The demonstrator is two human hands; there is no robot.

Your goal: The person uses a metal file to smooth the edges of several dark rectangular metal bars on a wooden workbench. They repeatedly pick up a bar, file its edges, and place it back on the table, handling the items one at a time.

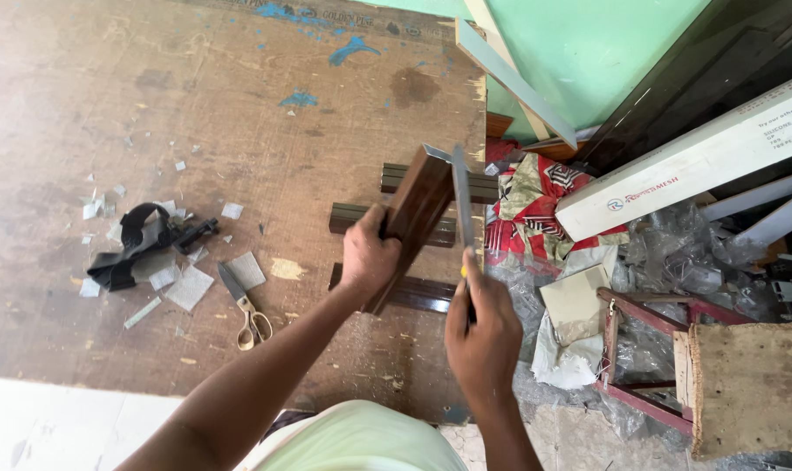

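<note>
While the left hand [368, 259] grips a brown profile piece [416, 214] tilted above the wooden surface [239, 105], the right hand [481, 327], closed around a flat metal file [462, 196], appears to be smoothing its cut end.

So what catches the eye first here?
The two hands at centre: the left hand grips a brown profile piece tilted up off the board, and the right hand holds a flat metal blade against it. Scissors lie among scraps to the left.
</note>
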